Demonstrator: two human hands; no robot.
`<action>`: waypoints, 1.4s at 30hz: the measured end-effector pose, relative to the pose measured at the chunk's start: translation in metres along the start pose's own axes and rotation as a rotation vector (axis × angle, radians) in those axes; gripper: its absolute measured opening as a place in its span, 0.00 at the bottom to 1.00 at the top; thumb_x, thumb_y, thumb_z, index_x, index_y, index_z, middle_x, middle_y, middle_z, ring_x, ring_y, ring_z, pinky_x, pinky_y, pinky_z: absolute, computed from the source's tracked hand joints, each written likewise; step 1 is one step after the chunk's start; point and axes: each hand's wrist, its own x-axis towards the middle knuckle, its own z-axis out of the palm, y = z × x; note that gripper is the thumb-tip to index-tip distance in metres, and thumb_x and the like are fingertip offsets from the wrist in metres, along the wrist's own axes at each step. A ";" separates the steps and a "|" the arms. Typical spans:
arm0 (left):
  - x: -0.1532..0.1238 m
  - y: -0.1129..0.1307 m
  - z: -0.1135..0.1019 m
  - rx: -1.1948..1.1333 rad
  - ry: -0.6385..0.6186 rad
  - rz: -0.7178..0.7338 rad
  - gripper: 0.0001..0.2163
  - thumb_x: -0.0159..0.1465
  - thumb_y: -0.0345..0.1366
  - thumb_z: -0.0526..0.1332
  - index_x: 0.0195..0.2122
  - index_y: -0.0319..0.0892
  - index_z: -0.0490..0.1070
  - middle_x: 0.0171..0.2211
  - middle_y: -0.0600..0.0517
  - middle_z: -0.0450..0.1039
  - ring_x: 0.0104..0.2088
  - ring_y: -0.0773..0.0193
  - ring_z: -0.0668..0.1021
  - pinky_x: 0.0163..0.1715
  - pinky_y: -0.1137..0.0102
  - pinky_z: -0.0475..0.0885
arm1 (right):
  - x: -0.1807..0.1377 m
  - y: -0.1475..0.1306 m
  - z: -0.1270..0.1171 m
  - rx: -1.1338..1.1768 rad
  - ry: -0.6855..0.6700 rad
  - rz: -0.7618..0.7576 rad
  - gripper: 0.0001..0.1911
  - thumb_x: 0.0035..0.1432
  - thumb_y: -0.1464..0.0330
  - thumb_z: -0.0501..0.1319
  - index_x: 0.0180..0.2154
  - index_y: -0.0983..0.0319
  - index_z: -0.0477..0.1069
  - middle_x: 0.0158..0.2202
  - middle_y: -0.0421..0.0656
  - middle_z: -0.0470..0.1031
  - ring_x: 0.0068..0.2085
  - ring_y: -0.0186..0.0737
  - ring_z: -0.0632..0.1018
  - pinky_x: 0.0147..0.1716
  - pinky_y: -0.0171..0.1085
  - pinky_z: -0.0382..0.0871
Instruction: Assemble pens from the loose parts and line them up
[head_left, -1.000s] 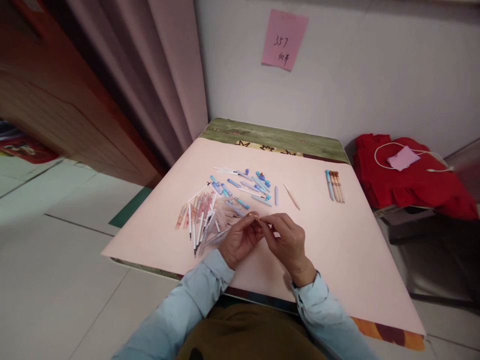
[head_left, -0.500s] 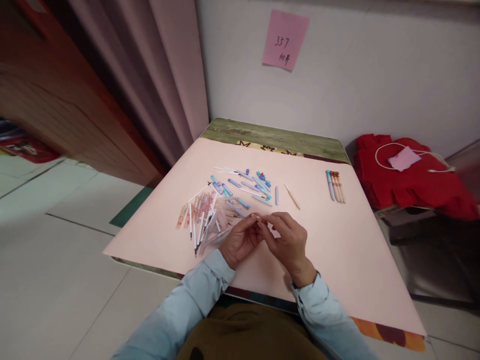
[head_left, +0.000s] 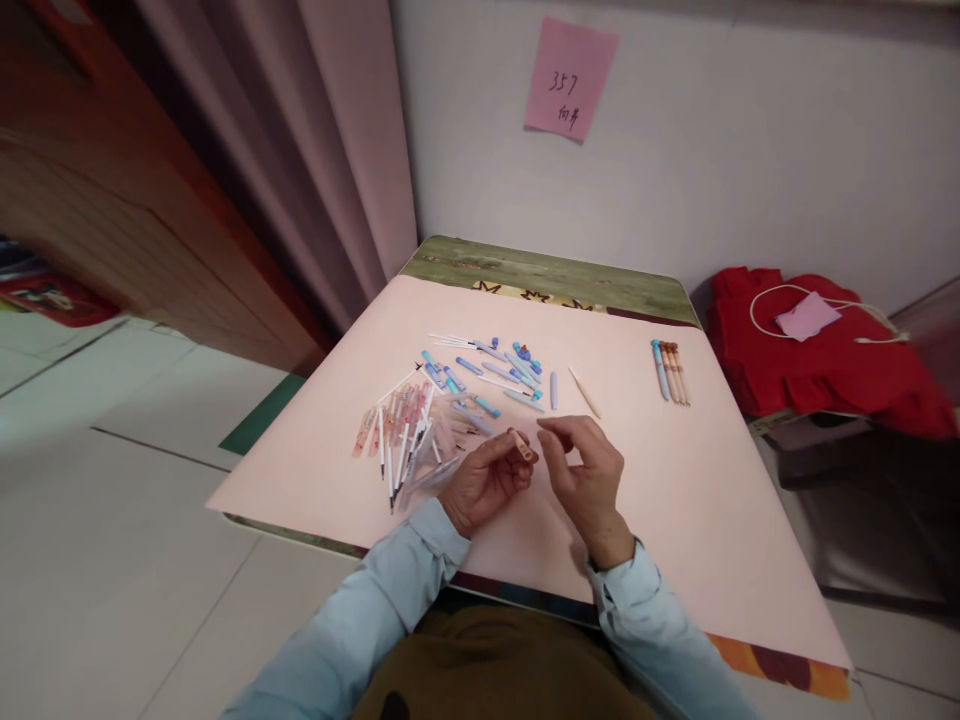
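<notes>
beige tube (head_left: 520,446) between left fingers (head_left: 519,479)

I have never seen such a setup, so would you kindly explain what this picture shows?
No machine here: a head-worn camera looks forward and down as its wearer works bare-handed. On the pale table covering lie white sticks with dark tips, pinkish strips and blue pen-like pieces, with four pens side by side to the right. The left hand holds a short pale tube; the right hand is apart from it, and whether that hand pinches anything is too small to tell.
</notes>
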 end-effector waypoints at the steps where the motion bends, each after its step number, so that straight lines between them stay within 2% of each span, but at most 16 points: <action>1: -0.001 0.001 0.001 0.022 -0.014 -0.027 0.07 0.61 0.33 0.66 0.35 0.34 0.75 0.28 0.48 0.77 0.25 0.70 0.77 0.26 0.78 0.73 | 0.004 0.004 0.001 -0.005 -0.026 0.055 0.08 0.63 0.66 0.60 0.39 0.60 0.76 0.32 0.43 0.77 0.27 0.33 0.74 0.29 0.34 0.70; 4: -0.005 0.002 0.003 0.089 -0.054 -0.065 0.08 0.60 0.34 0.66 0.36 0.34 0.74 0.27 0.48 0.77 0.23 0.69 0.77 0.23 0.78 0.73 | 0.018 0.018 0.009 -0.094 -0.215 0.155 0.07 0.61 0.64 0.62 0.37 0.59 0.77 0.33 0.41 0.78 0.25 0.32 0.74 0.28 0.34 0.68; 7: -0.007 0.003 0.002 0.139 -0.113 -0.097 0.07 0.61 0.34 0.65 0.36 0.34 0.74 0.27 0.47 0.77 0.21 0.68 0.78 0.20 0.77 0.72 | 0.032 0.031 0.025 -0.205 -0.376 0.145 0.05 0.58 0.66 0.64 0.36 0.57 0.77 0.34 0.39 0.78 0.29 0.34 0.75 0.30 0.34 0.67; 10: -0.008 0.003 0.000 0.158 -0.169 -0.113 0.08 0.61 0.35 0.65 0.37 0.35 0.73 0.27 0.47 0.77 0.21 0.66 0.78 0.18 0.76 0.72 | 0.040 0.039 0.045 -0.237 -0.456 0.097 0.06 0.58 0.69 0.64 0.38 0.57 0.78 0.35 0.40 0.78 0.33 0.36 0.77 0.33 0.34 0.67; 15: -0.009 0.003 -0.002 0.167 -0.223 -0.116 0.10 0.60 0.38 0.67 0.37 0.35 0.72 0.25 0.47 0.76 0.20 0.66 0.77 0.18 0.75 0.71 | 0.042 0.043 0.071 -0.191 -0.623 -0.090 0.10 0.62 0.71 0.60 0.42 0.55 0.78 0.40 0.39 0.76 0.40 0.34 0.77 0.33 0.31 0.65; 19: -0.009 0.004 -0.001 0.166 -0.221 -0.110 0.11 0.59 0.37 0.67 0.37 0.35 0.72 0.25 0.47 0.76 0.20 0.66 0.77 0.19 0.75 0.72 | 0.043 0.042 0.079 -0.351 -0.737 -0.161 0.11 0.65 0.66 0.58 0.45 0.51 0.77 0.44 0.39 0.75 0.39 0.34 0.76 0.28 0.32 0.60; 23: -0.008 0.005 0.000 0.159 -0.212 -0.092 0.11 0.60 0.37 0.67 0.37 0.35 0.72 0.25 0.48 0.75 0.20 0.66 0.77 0.19 0.75 0.72 | 0.045 0.041 0.076 -0.477 -0.783 -0.152 0.11 0.67 0.62 0.56 0.43 0.50 0.77 0.43 0.39 0.75 0.37 0.34 0.76 0.26 0.32 0.57; 29: -0.007 0.005 0.002 0.095 -0.144 -0.064 0.08 0.60 0.35 0.66 0.36 0.34 0.73 0.25 0.49 0.75 0.21 0.67 0.78 0.20 0.77 0.73 | 0.036 0.045 0.062 -0.457 -0.711 -0.168 0.07 0.65 0.67 0.59 0.38 0.56 0.76 0.38 0.41 0.74 0.35 0.34 0.75 0.26 0.32 0.58; 32: -0.005 0.006 0.002 0.006 -0.031 -0.032 0.05 0.64 0.31 0.62 0.37 0.34 0.73 0.28 0.48 0.76 0.24 0.68 0.79 0.23 0.78 0.75 | 0.031 0.049 0.052 -0.335 -0.526 -0.133 0.08 0.66 0.69 0.57 0.38 0.58 0.75 0.39 0.42 0.76 0.36 0.35 0.77 0.29 0.31 0.62; 34: -0.003 0.007 0.003 -0.088 0.052 -0.019 0.06 0.66 0.29 0.58 0.37 0.33 0.73 0.29 0.47 0.77 0.26 0.69 0.80 0.26 0.78 0.77 | 0.028 0.050 0.043 -0.155 -0.342 -0.041 0.09 0.67 0.69 0.55 0.39 0.59 0.74 0.39 0.43 0.77 0.37 0.35 0.78 0.32 0.31 0.67; 37: 0.000 0.009 0.005 -0.226 0.133 0.021 0.09 0.69 0.28 0.53 0.36 0.33 0.73 0.31 0.48 0.77 0.28 0.71 0.80 0.30 0.80 0.77 | 0.023 0.045 0.026 0.115 -0.131 0.129 0.08 0.67 0.68 0.55 0.42 0.61 0.72 0.33 0.41 0.78 0.32 0.34 0.79 0.34 0.33 0.73; 40: 0.003 0.009 0.008 -0.269 0.176 0.036 0.11 0.70 0.27 0.51 0.36 0.32 0.73 0.33 0.47 0.77 0.30 0.71 0.80 0.31 0.80 0.78 | 0.014 0.032 0.013 0.220 -0.038 0.200 0.08 0.66 0.66 0.57 0.43 0.61 0.72 0.28 0.39 0.77 0.29 0.35 0.80 0.33 0.35 0.75; 42: 0.005 0.008 0.010 -0.259 0.187 0.032 0.11 0.70 0.27 0.51 0.37 0.32 0.73 0.33 0.46 0.77 0.30 0.70 0.81 0.32 0.79 0.79 | 0.009 0.023 0.010 0.227 -0.009 0.169 0.07 0.66 0.67 0.57 0.42 0.60 0.73 0.29 0.40 0.77 0.29 0.34 0.80 0.32 0.35 0.76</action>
